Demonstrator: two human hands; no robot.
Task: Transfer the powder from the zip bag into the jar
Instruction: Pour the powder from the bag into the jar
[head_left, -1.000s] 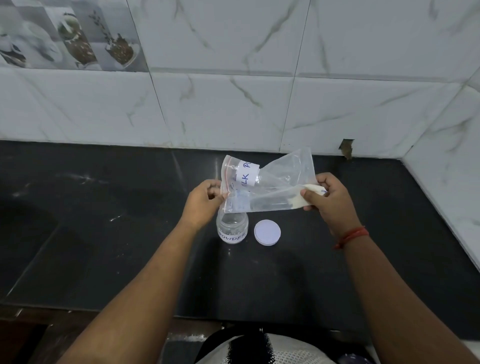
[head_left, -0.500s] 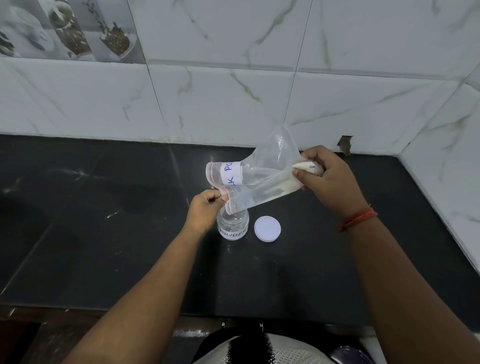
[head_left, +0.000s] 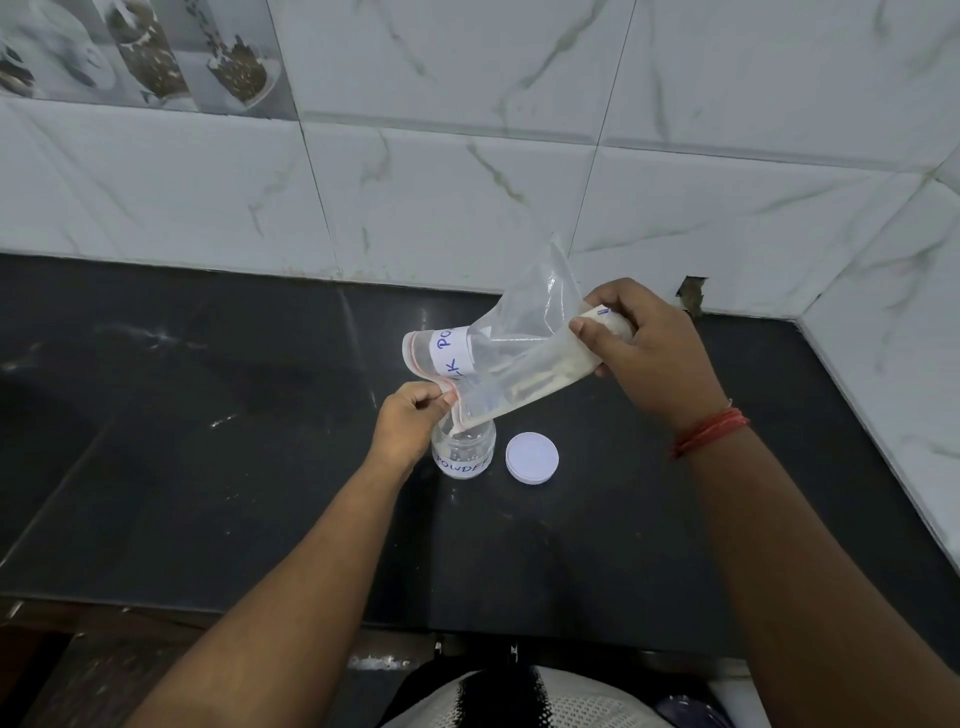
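Observation:
A clear zip bag (head_left: 511, 358) with a white hand-written label slants down to the left, its red-lined mouth resting at the rim of a small clear jar (head_left: 464, 451) labelled "POWDER". Off-white powder lies along the bag's lower fold. My left hand (head_left: 413, 423) pinches the bag's mouth right beside the jar's opening. My right hand (head_left: 641, 345) grips the bag's raised bottom end, higher than the mouth. The jar stands upright on the black counter (head_left: 208, 467), partly hidden by my left hand and the bag.
The jar's white lid (head_left: 532, 458) lies flat on the counter just right of the jar. A white marble-tiled wall (head_left: 467, 182) runs along the back and the right side. The counter's front edge is near my body.
My right hand has lifted the bag's bottom end higher, so the bag tilts more steeply. The bag's mouth has dropped onto the jar's rim, and powder has slid along the fold towards it.

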